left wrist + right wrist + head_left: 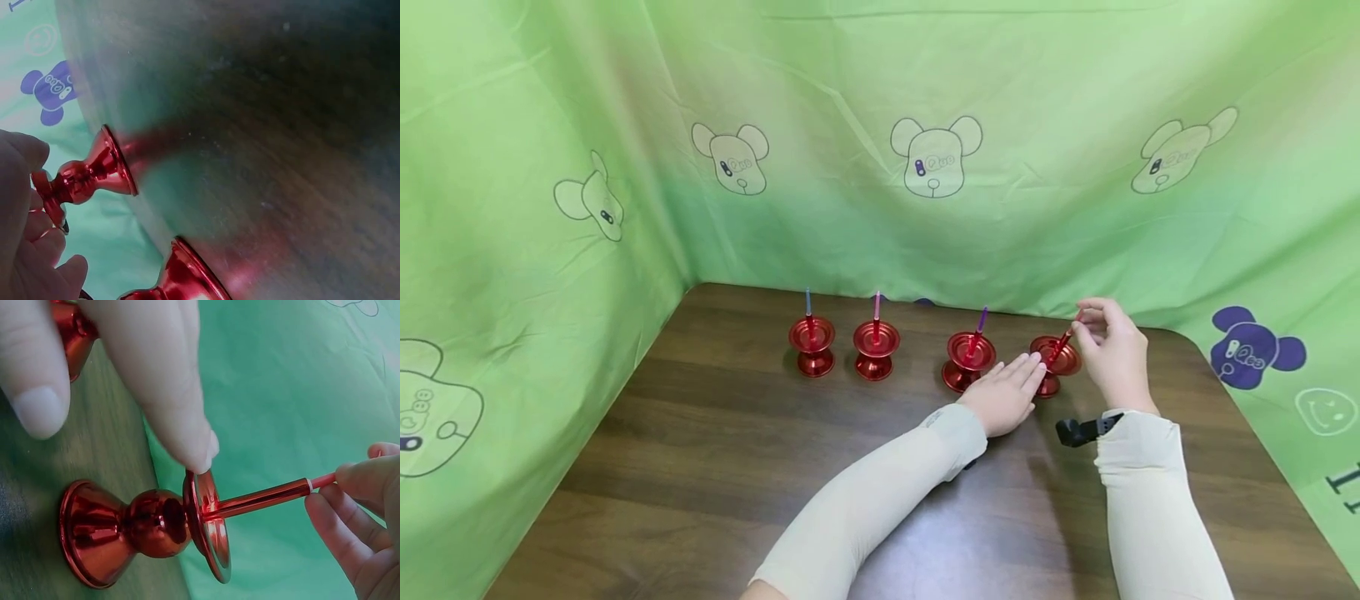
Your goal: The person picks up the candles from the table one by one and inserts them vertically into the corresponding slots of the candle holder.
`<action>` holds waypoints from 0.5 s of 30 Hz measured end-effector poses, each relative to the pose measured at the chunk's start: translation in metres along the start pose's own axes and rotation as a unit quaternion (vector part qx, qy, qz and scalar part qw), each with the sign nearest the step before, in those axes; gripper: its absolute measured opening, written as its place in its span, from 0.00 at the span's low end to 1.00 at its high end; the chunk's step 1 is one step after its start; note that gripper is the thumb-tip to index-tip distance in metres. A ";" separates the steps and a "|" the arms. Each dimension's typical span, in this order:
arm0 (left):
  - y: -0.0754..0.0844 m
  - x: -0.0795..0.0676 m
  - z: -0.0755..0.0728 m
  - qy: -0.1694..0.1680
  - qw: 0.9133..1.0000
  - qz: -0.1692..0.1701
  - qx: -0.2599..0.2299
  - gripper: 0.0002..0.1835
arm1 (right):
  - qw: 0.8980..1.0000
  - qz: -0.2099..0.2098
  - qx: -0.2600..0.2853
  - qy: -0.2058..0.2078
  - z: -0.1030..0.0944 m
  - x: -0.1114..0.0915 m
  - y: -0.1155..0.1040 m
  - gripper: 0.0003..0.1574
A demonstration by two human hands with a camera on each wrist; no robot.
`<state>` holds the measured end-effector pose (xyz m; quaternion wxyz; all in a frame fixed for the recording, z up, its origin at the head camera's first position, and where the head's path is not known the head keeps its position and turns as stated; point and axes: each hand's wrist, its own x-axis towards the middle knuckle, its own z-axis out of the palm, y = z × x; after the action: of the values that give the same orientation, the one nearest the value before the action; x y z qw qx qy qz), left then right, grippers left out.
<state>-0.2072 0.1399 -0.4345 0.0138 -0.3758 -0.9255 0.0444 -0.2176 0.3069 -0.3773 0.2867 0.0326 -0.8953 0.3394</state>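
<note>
My right hand (1116,358) pinches a thin red candle (324,480) between thumb and fingertips. The candle's lower end is at the tip of the red metallic stem of the rightmost candle holder (161,523). That stem leans slightly to the right in the head view. My left hand (1003,396) reaches in from the left, fingers extended, with fingertips at the holder's dish rim (215,550); its thumb hangs apart below the dish in the right wrist view. Just left of it stands another red holder (958,377) with a purple candle (982,320).
Farther left on the wooden table (715,433) stand two more red holders, one with a pink candle (877,305), one with a blue candle (808,302). A green printed curtain (820,242) hangs right behind the table and along both sides.
</note>
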 end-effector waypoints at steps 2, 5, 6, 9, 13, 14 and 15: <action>0.000 -0.003 -0.001 0.007 1.000 0.010 0.007 0.35 | 1.000 -0.002 0.002 0.001 0.001 0.000 0.001 0.17; -0.001 -0.009 -0.002 0.034 0.999 0.038 0.016 0.31 | 1.000 -0.007 0.002 0.003 0.002 0.001 0.002 0.18; -0.001 -0.012 -0.002 0.049 0.997 0.051 0.024 0.30 | 1.000 -0.008 0.003 0.001 0.002 0.000 0.002 0.19; -0.003 -0.023 -0.004 0.105 0.989 0.091 0.042 0.23 | 1.000 -0.014 0.002 -0.005 0.001 -0.002 0.002 0.20; -0.012 -0.044 -0.012 0.182 0.974 0.131 0.041 0.16 | 1.000 -0.018 -0.005 -0.015 -0.005 -0.005 0.003 0.22; -0.016 -0.050 -0.014 0.198 0.970 0.135 0.033 0.16 | 1.000 -0.020 -0.008 -0.016 -0.006 -0.005 0.003 0.22; -0.020 -0.056 -0.017 0.216 0.966 0.139 0.029 0.15 | 0.999 -0.023 -0.011 -0.019 -0.008 -0.005 0.003 0.23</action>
<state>-0.1802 0.0880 -0.4153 0.2177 -0.5010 -0.8376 -0.0090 -0.2105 0.3138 -0.3770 0.2774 0.0567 -0.9036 0.3216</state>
